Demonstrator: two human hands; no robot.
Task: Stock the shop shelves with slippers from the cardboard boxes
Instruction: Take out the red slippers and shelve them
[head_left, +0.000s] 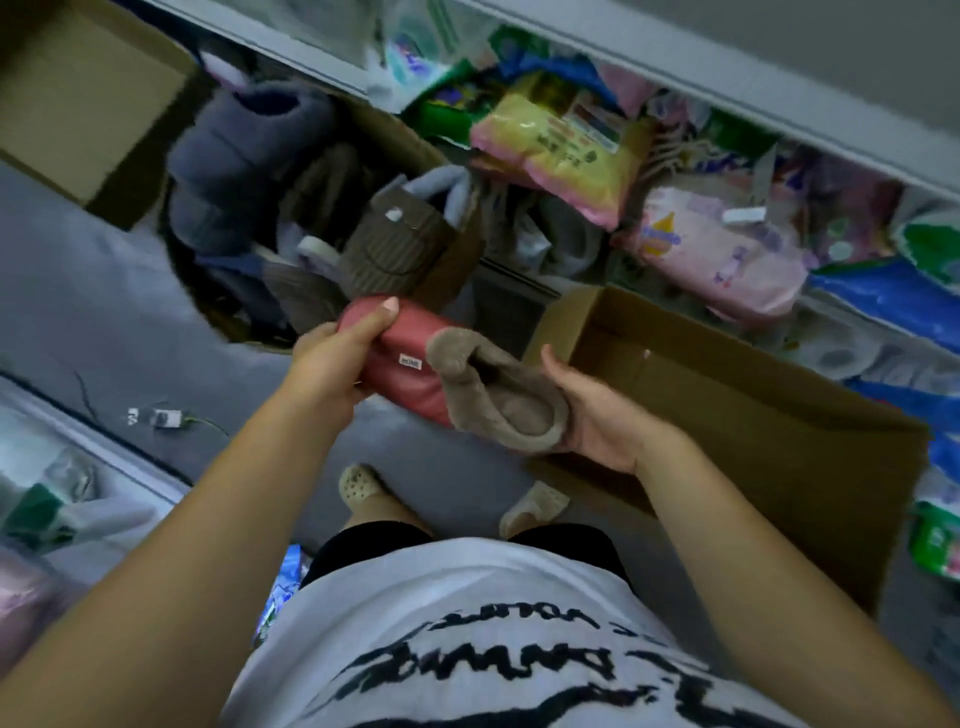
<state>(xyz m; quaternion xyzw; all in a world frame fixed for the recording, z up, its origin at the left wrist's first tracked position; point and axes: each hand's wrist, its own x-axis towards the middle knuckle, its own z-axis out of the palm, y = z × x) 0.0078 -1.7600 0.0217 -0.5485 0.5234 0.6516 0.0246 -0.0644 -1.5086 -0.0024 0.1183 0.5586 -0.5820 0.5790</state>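
the red slipper (410, 364), with its taupe fleece lining folded out at the cuff, is held in the air over the grey floor (104, 286), between 2 cardboard boxes. the left hand (332, 358) grips the toe end, thumb laid flat along the top and fingers curled underneath. the right hand (597, 415) cups the heel palm up, thumb standing apart; its fingers are hidden under the fleece, so how far they curl cannot be told.

the step looks like readying this slipper for the shelf. doing it well probably means keeping both ends supported, smoothing the cuff, and finding its pair before placing it.

just beyond the hands, the open box (415, 145) holds a blue-grey slipper (244, 156) and a brown ribbed slipper (395, 249), jumbled. the second box (753, 415), at the right, shows only bare cardboard inside. the shelf (727, 67) above is crowded with packets, a yellow-and-pink pack (550, 140) among them, so free space looks scarce and something may need shifting. the picture is blurred at the edges.
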